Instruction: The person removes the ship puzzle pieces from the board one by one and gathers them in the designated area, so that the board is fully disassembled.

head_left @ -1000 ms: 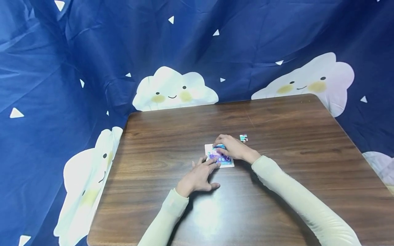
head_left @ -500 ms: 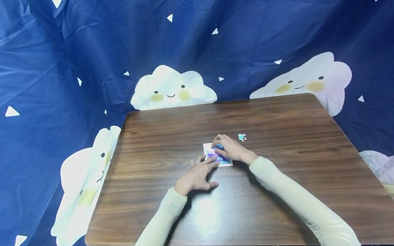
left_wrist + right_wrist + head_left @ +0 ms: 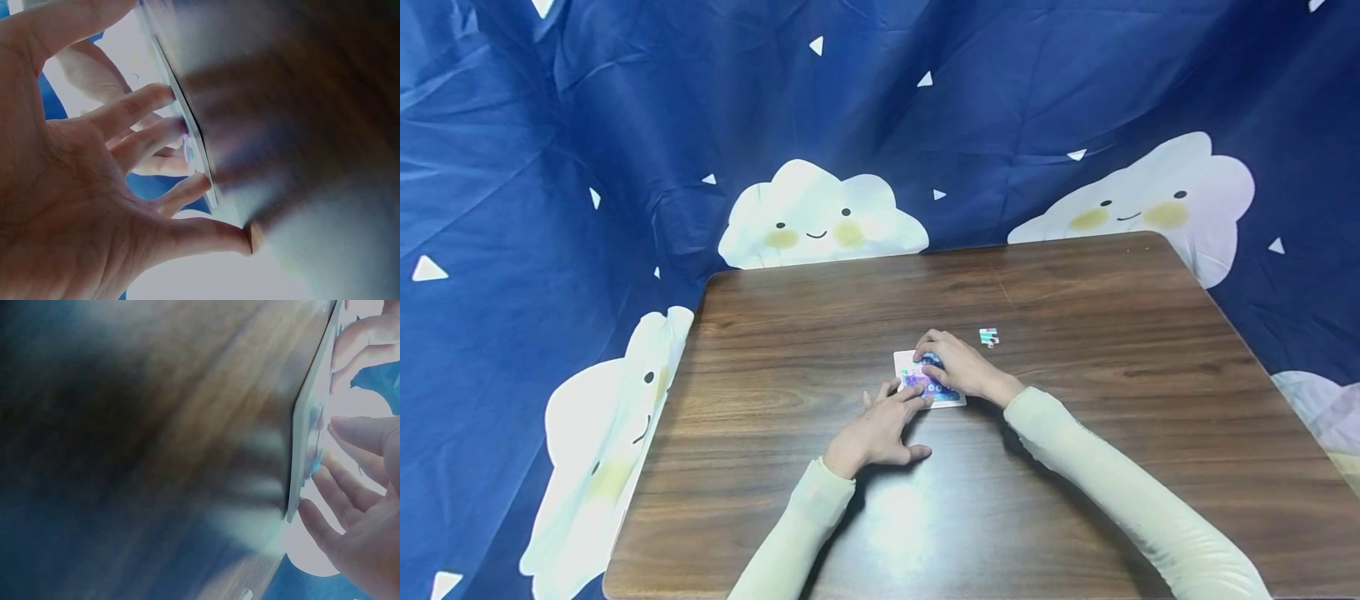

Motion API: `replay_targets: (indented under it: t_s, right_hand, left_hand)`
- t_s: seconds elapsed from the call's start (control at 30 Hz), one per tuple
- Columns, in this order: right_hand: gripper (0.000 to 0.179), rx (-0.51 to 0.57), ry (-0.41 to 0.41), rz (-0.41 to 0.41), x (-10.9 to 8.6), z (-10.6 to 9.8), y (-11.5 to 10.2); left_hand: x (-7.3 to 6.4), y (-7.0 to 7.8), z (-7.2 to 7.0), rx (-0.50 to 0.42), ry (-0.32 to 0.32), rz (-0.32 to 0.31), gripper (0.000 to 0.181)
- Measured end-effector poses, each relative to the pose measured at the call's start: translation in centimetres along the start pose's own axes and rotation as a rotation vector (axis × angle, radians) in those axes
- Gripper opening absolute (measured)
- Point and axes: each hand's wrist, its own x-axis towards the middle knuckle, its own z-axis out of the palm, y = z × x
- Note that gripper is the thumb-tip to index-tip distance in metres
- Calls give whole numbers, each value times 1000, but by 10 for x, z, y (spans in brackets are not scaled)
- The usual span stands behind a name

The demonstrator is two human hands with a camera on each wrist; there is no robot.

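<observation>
Almost nothing's moved in half a second: our left hand (image 3: 880,431), splayed, rests on the puzzle board (image 3: 901,360) beneath both hands; right hand (image 3: 962,362) curves over it, can't tell if pinching; we'd press straight down

The left hand (image 3: 880,429) and right hand (image 3: 958,364) touch a puzzle board (image 3: 903,360) near a loose piece (image 3: 988,336).

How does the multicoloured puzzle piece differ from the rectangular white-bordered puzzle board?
The puzzle piece is small and knobbed; the puzzle board larger, with straight edges. The piece lies uncovered; the left hand and right hand partly hide the board. Both lie on the brown wooden table.
</observation>
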Motion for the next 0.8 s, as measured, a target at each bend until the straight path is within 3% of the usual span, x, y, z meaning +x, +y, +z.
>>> replay_targets:
  t_s: [0.53,0.8]
  right_hand:
    - [23,52,57,-20,-2,0,1]
    - [32,110,104,-18,0,0,5]
  left_hand:
    - [1,-2,0,-7,-12,-12,80]
    - [1,-1,0,-13,-14,-17,80]
